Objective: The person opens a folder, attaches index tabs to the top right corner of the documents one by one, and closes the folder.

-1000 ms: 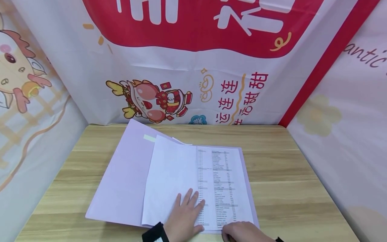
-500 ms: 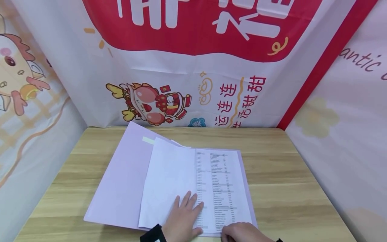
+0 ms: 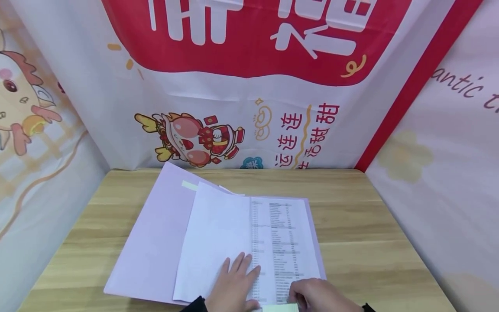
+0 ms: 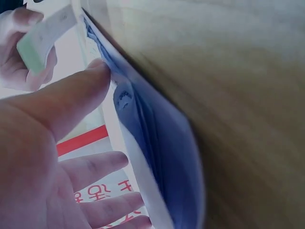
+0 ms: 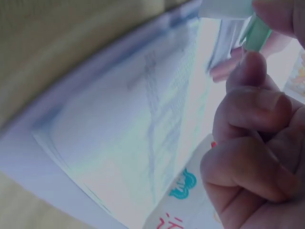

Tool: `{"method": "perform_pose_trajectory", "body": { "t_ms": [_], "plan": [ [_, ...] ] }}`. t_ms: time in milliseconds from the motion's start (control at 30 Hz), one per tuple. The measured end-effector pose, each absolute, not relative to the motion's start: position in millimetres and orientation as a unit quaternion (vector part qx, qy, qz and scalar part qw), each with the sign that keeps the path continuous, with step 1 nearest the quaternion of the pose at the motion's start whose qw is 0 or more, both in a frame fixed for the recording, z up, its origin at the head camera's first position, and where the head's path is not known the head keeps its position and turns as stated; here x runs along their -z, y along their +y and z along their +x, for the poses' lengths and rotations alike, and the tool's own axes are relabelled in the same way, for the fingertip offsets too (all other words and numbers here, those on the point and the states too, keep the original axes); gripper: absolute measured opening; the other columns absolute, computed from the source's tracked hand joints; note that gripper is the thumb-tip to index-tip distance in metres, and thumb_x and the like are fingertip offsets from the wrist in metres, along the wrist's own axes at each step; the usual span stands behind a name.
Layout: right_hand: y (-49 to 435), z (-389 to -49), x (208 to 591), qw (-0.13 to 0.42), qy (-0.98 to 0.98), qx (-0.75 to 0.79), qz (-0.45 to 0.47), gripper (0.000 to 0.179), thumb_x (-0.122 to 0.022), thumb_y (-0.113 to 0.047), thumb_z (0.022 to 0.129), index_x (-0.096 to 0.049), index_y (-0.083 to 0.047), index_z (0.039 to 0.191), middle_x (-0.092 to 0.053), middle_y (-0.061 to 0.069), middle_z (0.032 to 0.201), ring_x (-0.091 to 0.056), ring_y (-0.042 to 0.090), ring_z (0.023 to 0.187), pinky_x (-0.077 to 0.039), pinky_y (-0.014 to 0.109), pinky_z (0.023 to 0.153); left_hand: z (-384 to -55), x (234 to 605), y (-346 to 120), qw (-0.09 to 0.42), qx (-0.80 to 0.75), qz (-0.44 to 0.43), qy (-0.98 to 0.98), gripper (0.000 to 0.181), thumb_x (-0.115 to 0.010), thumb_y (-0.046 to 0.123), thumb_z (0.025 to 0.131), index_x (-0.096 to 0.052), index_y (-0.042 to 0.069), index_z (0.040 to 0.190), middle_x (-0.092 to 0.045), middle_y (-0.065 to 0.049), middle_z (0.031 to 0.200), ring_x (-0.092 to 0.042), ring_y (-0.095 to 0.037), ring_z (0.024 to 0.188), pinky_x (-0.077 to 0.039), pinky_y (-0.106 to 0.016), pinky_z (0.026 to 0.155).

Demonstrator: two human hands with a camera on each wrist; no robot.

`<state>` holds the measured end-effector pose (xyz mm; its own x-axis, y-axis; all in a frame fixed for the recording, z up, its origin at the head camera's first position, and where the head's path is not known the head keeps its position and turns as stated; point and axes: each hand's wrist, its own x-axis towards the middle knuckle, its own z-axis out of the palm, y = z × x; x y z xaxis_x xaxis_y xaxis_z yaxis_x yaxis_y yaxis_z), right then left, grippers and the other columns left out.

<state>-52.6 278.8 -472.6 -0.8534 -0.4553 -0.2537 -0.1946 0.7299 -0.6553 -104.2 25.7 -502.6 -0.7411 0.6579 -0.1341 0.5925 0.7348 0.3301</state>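
Observation:
A lilac folder [image 3: 144,255] lies spread on the table, with a blank white sheet [image 3: 210,234] on its left side and a printed list [image 3: 282,242] on its right. My left hand [image 3: 233,281] rests on the inner pages near the bottom, fingers spread. By the lower right corner, my right hand [image 3: 321,297] pinches a pale green and white paper slip [image 3: 280,308] between thumb and forefinger, its other fingers curled. In the left wrist view the slip [image 4: 50,36] bends slightly; page edges [image 4: 143,133] show inside plastic-looking sleeves.
A pale green label [image 3: 189,185] sits near the top of the folder's left cover. The wooden table [image 3: 362,242] is bounded by a printed cloth [image 3: 214,86] at the back and cloth sides [image 3: 440,208].
The right hand has lifted slightly, and the pale green slip has come into view at the page's bottom edge. My left hand stays on the pages. The head view has tilted slightly upward.

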Motion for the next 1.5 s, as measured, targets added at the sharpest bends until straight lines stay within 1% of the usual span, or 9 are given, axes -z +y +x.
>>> {"method": "perform_pose_trajectory", "body": {
  "t_ms": [200,333,467,567,700,833,967,1200,1500],
  "plan": [
    [283,-57,459,0.198,0.903,0.348,-0.158,0.022,-0.083,-0.030,0.084,-0.061,-0.026,0.084,-0.051,-0.015,0.069,-0.049,0.000,0.061,-0.039,0.019,0.052,-102,498,23,0.100,-0.145,0.351,0.919,0.076,-0.074,0.062,0.081,-0.062,0.016,0.140,-0.052,-0.014,0.149,-0.041,-0.037,0.142,-0.036,-0.061,0.110],
    [285,-67,452,0.124,0.922,0.313,-0.189,0.026,-0.084,-0.022,0.082,-0.059,-0.027,0.085,-0.052,-0.016,0.071,-0.048,0.000,0.063,-0.041,0.019,0.054,-105,489,24,0.091,-0.188,0.364,0.908,0.076,-0.065,0.070,0.084,-0.063,0.016,0.139,-0.060,-0.006,0.138,-0.053,-0.026,0.132,-0.045,-0.050,0.104],
    [285,-78,448,0.063,0.937,0.284,-0.195,0.030,-0.085,-0.019,0.079,-0.057,-0.026,0.084,-0.052,-0.015,0.070,-0.047,0.001,0.061,-0.040,0.018,0.053,-110,479,28,0.146,-0.281,0.330,0.889,0.075,-0.063,0.069,0.086,-0.062,0.016,0.139,-0.064,0.002,0.132,-0.060,-0.017,0.121,-0.050,-0.044,0.098],
    [284,-84,447,0.048,0.939,0.284,-0.187,0.028,-0.085,-0.018,0.079,-0.058,-0.025,0.086,-0.054,-0.014,0.070,-0.047,0.001,0.060,-0.040,0.018,0.052,-115,473,32,0.199,-0.383,0.283,0.856,0.063,-0.066,0.059,0.092,-0.064,0.014,0.136,-0.068,0.006,0.118,-0.064,-0.011,0.105,-0.054,-0.038,0.089],
    [281,-88,446,0.029,0.943,0.281,-0.178,0.026,-0.085,-0.016,0.079,-0.061,-0.023,0.088,-0.054,-0.012,0.071,-0.045,0.000,0.059,-0.039,0.018,0.051,-123,471,35,0.201,-0.499,0.257,0.803,0.042,-0.063,0.043,0.100,-0.069,0.010,0.124,-0.067,0.009,0.094,-0.061,-0.004,0.081,-0.051,-0.026,0.072],
    [279,-91,443,0.023,0.948,0.272,-0.162,0.026,-0.085,-0.016,0.080,-0.062,-0.022,0.089,-0.053,-0.011,0.071,-0.043,-0.001,0.058,-0.038,0.018,0.051,-130,474,36,0.185,-0.554,0.251,0.772,0.030,-0.061,0.033,0.103,-0.073,0.007,0.115,-0.068,0.006,0.086,-0.061,-0.005,0.072,-0.051,-0.022,0.062],
    [277,-93,441,0.024,0.951,0.265,-0.160,0.026,-0.086,-0.020,0.081,-0.062,-0.023,0.092,-0.053,-0.012,0.072,-0.043,0.000,0.059,-0.039,0.019,0.052,-133,475,33,0.207,-0.590,0.227,0.747,0.025,-0.061,0.022,0.103,-0.072,0.004,0.115,-0.071,0.001,0.088,-0.062,-0.012,0.070,-0.052,-0.023,0.056],
    [277,-93,441,0.025,0.948,0.275,-0.158,0.029,-0.086,-0.023,0.083,-0.062,-0.024,0.099,-0.054,-0.011,0.077,-0.043,0.000,0.061,-0.040,0.020,0.053,-132,475,32,0.225,-0.615,0.186,0.732,0.023,-0.061,0.019,0.103,-0.072,0.002,0.114,-0.072,-0.003,0.091,-0.064,-0.022,0.072,-0.053,-0.024,0.057],
    [279,-94,444,0.022,0.937,0.314,-0.152,0.016,-0.073,-0.039,0.094,-0.064,-0.028,0.100,-0.051,-0.017,0.072,-0.045,0.000,0.061,-0.041,0.021,0.054,-132,470,32,0.218,-0.611,0.186,0.738,0.024,-0.062,0.021,0.102,-0.072,0.001,0.113,-0.072,-0.003,0.090,-0.064,-0.022,0.073,-0.053,-0.024,0.059]
  ]
}}
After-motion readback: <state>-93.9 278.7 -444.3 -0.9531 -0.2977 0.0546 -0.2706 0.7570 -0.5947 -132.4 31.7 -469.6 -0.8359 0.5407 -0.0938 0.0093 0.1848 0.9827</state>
